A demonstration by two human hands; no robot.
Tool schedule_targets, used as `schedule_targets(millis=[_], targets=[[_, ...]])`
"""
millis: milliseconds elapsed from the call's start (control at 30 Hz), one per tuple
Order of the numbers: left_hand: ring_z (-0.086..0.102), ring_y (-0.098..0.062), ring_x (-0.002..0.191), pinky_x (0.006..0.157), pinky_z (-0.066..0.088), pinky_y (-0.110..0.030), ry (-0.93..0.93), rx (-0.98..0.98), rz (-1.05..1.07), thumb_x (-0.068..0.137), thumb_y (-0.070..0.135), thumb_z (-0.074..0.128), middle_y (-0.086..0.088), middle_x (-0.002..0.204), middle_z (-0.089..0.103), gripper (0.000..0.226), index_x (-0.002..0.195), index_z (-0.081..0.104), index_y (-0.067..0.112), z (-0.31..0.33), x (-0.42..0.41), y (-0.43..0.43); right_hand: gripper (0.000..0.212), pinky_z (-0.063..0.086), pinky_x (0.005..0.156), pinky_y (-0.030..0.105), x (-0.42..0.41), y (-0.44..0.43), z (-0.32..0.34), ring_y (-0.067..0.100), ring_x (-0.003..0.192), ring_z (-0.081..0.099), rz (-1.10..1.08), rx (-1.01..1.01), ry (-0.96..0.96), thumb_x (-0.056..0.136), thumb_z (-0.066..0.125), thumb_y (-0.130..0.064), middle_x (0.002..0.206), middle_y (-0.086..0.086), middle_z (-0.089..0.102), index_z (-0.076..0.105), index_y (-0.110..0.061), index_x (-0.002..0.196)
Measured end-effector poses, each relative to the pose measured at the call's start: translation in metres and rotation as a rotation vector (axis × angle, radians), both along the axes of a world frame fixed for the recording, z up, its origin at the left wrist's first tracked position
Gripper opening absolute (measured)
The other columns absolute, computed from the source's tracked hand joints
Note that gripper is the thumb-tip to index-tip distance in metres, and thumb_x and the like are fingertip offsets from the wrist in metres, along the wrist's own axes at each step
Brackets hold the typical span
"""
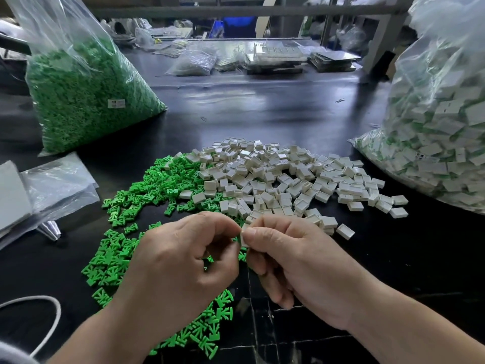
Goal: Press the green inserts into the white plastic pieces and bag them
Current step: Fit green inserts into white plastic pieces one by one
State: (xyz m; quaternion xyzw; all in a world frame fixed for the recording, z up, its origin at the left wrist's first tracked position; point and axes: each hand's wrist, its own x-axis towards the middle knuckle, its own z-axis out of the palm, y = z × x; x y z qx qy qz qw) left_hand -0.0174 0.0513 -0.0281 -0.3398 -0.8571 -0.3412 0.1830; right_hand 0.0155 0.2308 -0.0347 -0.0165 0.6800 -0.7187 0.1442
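Looking down at a big heap of white pieces (283, 177) in the middle of a black table (262, 106), so using that heap as the anchor for everything.

Just on the near side of it, got both hands meeting up. Pinching one white piece (244, 236) with the right hand (296, 264), thumb and forefinger clamped on it, other fingers curled under. Pinching with the left hand (183, 261) too, thumb and forefinger tips squeezed onto that same piece's left edge, remaining fingers curled in. Can't confirm a green insert inside that pinch, totally covered by fingertips. Seeing only a sliver of white poking out of the grip.

Spilling off the heap's left side and down toward the near edge: loose green inserts (147, 195), partly buried under the left forearm. Further back on the heap's left, a clear bag of green inserts (86, 101), cut off at the top by the frame, with a small label too blurry to read. Right of the heap, a clear bag of white pieces (441, 143) mixed with bits of green, chopped off at the frame edge. Left of the heap, past the green stuff, some flat clear bags (57, 185). Near-left of the heap, a loop of white cord (52, 311), both ends out of view. Way behind the heap, just hazy clutter (236, 59), hard to make out.
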Motion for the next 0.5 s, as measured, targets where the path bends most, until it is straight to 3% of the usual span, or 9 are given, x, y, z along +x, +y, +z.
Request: schedule_targets(millis=[133, 333, 400, 500], targets=[[0.060, -0.004, 0.056, 0.049, 0.047, -0.022, 0.039, -0.106, 0.020, 0.080, 0.035, 0.058, 0.016, 0.070, 0.066, 0.019, 0.086, 0.072, 0.024, -0.0029, -0.0014, -0.0027, 0.037, 0.036, 0.035, 0.022, 0.0004, -0.0006, 0.0025, 0.011, 0.037, 0.046, 0.001, 0.013, -0.052, 0.102, 0.056, -0.026, 0.051, -0.002, 0.055, 0.060, -0.020, 0.066], [0.058, -0.004, 0.054, 0.050, 0.045, -0.017, 0.037, -0.087, 0.046, 0.079, 0.031, 0.056, 0.015, 0.064, 0.062, 0.016, 0.082, 0.070, 0.024, -0.0043, -0.0040, -0.0025, 0.035, 0.037, 0.033, 0.021, 0.0004, -0.0034, 0.0038, 0.013, 0.038, 0.049, -0.019, -0.067, -0.069, 0.101, 0.057, -0.021, 0.061, 0.002, 0.057, 0.062, -0.020, 0.066], [0.063, -0.004, 0.057, 0.047, 0.045, -0.012, -0.124, 0.047, 0.068, 0.079, 0.035, 0.055, 0.014, 0.063, 0.066, 0.013, 0.082, 0.068, 0.031, -0.0028, -0.0024, -0.0032, 0.034, 0.038, 0.034, 0.022, -0.0012, -0.0007, 0.0036, 0.016, 0.041, 0.050, -0.051, -0.054, -0.048, 0.100, 0.058, -0.020, 0.064, 0.006, 0.058, 0.063, -0.019, 0.067], [0.068, -0.006, 0.064, 0.053, 0.053, -0.017, -0.443, 0.243, 0.030, 0.087, 0.048, 0.065, 0.011, 0.074, 0.072, 0.010, 0.090, 0.065, 0.038, -0.0041, -0.0014, -0.0023, 0.024, 0.044, 0.039, 0.025, -0.0024, 0.0051, 0.0028, 0.019, 0.047, 0.056, -0.055, -0.009, 0.018, 0.098, 0.061, -0.022, 0.069, 0.007, 0.062, 0.066, -0.015, 0.076]])
